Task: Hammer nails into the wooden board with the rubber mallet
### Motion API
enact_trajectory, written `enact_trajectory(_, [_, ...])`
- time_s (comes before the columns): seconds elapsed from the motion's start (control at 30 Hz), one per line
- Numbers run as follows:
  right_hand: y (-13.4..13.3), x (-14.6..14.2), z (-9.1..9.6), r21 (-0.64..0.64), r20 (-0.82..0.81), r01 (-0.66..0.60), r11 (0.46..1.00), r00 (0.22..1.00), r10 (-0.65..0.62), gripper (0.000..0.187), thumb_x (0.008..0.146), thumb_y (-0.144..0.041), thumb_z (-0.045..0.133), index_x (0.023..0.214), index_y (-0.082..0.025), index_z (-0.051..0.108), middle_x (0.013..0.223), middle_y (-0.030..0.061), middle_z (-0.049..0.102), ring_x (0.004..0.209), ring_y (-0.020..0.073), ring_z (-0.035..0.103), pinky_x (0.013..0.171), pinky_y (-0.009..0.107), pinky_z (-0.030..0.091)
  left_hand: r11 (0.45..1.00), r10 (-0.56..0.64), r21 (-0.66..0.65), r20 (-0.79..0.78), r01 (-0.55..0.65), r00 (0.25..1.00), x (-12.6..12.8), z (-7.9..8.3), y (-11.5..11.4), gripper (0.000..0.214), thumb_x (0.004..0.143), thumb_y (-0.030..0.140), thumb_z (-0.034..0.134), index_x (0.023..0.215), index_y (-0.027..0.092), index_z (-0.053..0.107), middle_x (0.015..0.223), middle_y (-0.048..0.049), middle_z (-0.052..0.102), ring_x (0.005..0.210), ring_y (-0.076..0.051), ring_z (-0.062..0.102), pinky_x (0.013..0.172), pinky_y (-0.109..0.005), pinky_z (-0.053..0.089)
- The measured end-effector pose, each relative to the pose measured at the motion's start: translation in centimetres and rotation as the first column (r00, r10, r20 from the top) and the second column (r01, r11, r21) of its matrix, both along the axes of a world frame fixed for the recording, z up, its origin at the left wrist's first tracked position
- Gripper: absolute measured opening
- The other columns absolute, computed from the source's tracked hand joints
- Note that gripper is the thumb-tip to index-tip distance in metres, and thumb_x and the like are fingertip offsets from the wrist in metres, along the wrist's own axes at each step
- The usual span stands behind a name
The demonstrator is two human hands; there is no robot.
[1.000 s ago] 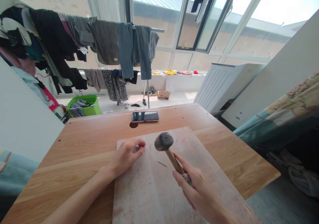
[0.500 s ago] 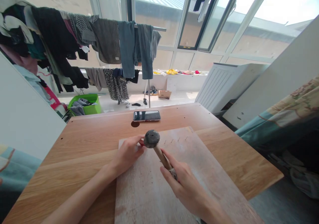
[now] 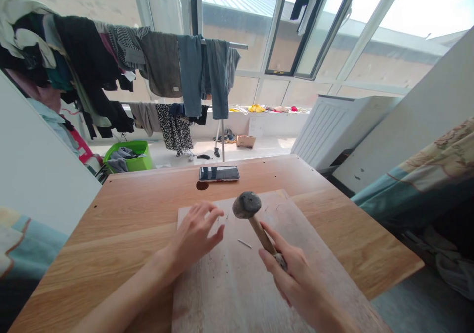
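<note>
My right hand [image 3: 292, 269] grips the wooden handle of a hammer [image 3: 247, 205], its dark round head raised over a worn board [image 3: 222, 293]. Thumb and fingers apart, my left hand [image 3: 200, 229] hovers at the board's far left with nothing in it. Just beyond its fingertips a thin nail [image 3: 227, 217] stands in the board. Farther right, more upright nails [image 3: 278, 206] show past the hammer head, which hides part of the row. One loose nail [image 3: 245, 243] lies flat between my hands. Small dark holes dot the board's left part.
Under the board is a wooden table [image 3: 129, 224] with a phone [image 3: 219, 173] near its far edge, beside a round dark hole. Beyond stand a green basket [image 3: 140, 162] of clothes and a rack of hanging laundry [image 3: 161, 61]. A white cabinet [image 3: 333, 125] is at the right.
My left hand has opened its pinch and drawn slightly back from the nail. The hammer has moved right with my right hand. A loose nail now shows on the board.
</note>
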State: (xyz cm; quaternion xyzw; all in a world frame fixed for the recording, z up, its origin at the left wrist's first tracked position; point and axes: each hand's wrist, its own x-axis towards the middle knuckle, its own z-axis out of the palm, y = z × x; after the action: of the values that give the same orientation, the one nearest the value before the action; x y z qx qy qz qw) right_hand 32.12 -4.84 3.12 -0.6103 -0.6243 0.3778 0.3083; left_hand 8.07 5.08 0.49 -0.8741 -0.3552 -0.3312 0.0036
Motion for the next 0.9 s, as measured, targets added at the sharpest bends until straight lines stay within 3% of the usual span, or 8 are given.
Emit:
enact_trajectory(0.13, [-0.7,1.9,-0.3,-0.040,-0.034,0.073,0.997,0.997,-0.074,0.064,0.101,-0.051,0.046,0.155,-0.016,0.044,0.060,-0.0062,0.054,0.034,0.0081,0.043,0.031,0.018,0.034,0.923,-0.246,0.178,-0.407,0.341,0.880,3.0,1.4,-2.1,0.018,0.097,0.010,0.053,0.112,0.013,0.062,0.102,-0.0121,0.072,0.094,-0.024,0.066,0.084,-0.035,0.050])
enact_trajectory(0.27, [-1.1,2.3,-0.4,-0.048,-0.051,0.121,0.991,0.991,-0.123,0.069,0.099,-0.052,0.046,0.156,-0.013,0.043,0.056,-0.0083,0.049,0.030,0.0082,0.042,0.029,0.018,0.034,0.881,-0.209,0.267,-0.522,0.391,0.827,5.9,1.2,-3.3,0.018,0.097,0.014,0.058,0.113,0.009,0.063,0.083,-0.0107,0.073,0.076,-0.023,0.067,0.076,-0.036,0.049])
enact_trajectory(0.37, [-1.2,2.0,-0.3,-0.033,-0.079,0.157,0.987,0.984,-0.159,0.069,0.097,-0.052,0.048,0.154,-0.015,0.046,0.058,-0.0080,0.049,0.030,0.0074,0.041,0.029,0.018,0.034,0.867,-0.244,0.264,-0.515,0.423,0.822,6.1,1.2,-3.4,0.017,0.095,0.015,0.063,0.111,0.010,0.063,0.075,-0.0073,0.070,0.073,-0.023,0.066,0.074,-0.036,0.049])
enact_trajectory(0.47, [-1.3,1.8,-0.1,-0.045,-0.090,0.163,0.986,0.982,-0.167,0.069,0.097,-0.052,0.048,0.154,-0.014,0.047,0.056,-0.0086,0.049,0.029,0.0073,0.039,0.029,0.019,0.035,0.899,-0.313,0.158,-0.424,0.409,0.850,4.0,1.5,-3.0,0.016,0.095,0.010,0.059,0.110,0.013,0.063,0.078,-0.0049,0.068,0.073,-0.021,0.064,0.072,-0.034,0.050])
enact_trajectory(0.53, [-1.2,1.7,0.0,-0.054,-0.093,0.138,0.989,0.985,-0.142,0.068,0.097,-0.052,0.049,0.154,-0.014,0.047,0.053,-0.0095,0.047,0.030,0.0079,0.039,0.031,0.019,0.035,0.943,-0.308,0.054,-0.237,0.330,0.921,1.8,1.4,-2.4,0.020,0.096,0.007,0.052,0.109,0.017,0.064,0.083,-0.0043,0.069,0.076,-0.019,0.064,0.072,-0.031,0.051])
enact_trajectory(0.63, [-1.0,1.5,0.0,-0.095,-0.112,0.072,0.993,0.990,-0.083,0.066,0.098,-0.050,0.049,0.155,-0.017,0.045,0.054,-0.0100,0.045,0.033,0.0084,0.041,0.033,0.019,0.036,0.990,-0.092,-0.095,0.134,0.105,0.987,-1.5,0.4,-1.2,0.018,0.097,0.012,0.053,0.102,0.021,0.067,0.089,-0.0027,0.073,0.081,-0.017,0.066,0.076,-0.029,0.052])
enact_trajectory(0.77, [-0.6,0.5,0.0,-0.116,-0.159,0.031,0.993,0.986,-0.049,0.065,0.100,-0.049,0.048,0.157,-0.017,0.042,0.058,-0.0091,0.046,0.035,0.0069,0.039,0.034,0.018,0.032,0.944,0.179,-0.320,0.297,-0.079,0.938,-3.7,-1.5,0.3,0.010,0.093,0.026,0.062,0.092,0.023,0.072,0.086,0.0001,0.076,0.074,-0.016,0.067,0.071,-0.027,0.054])
enact_trajectory(0.9, [0.0,-0.7,0.1,-0.094,-0.180,-0.031,0.995,0.984,0.013,0.060,0.102,-0.044,0.047,0.157,-0.020,0.042,0.065,-0.0071,0.051,0.038,0.0056,0.039,0.035,0.017,0.031,0.903,0.191,-0.428,0.305,-0.045,0.933,-3.6,-2.0,0.6,0.015,0.091,0.029,0.061,0.092,0.023,0.075,0.090,-0.0003,0.078,0.077,-0.016,0.068,0.073,-0.027,0.055])
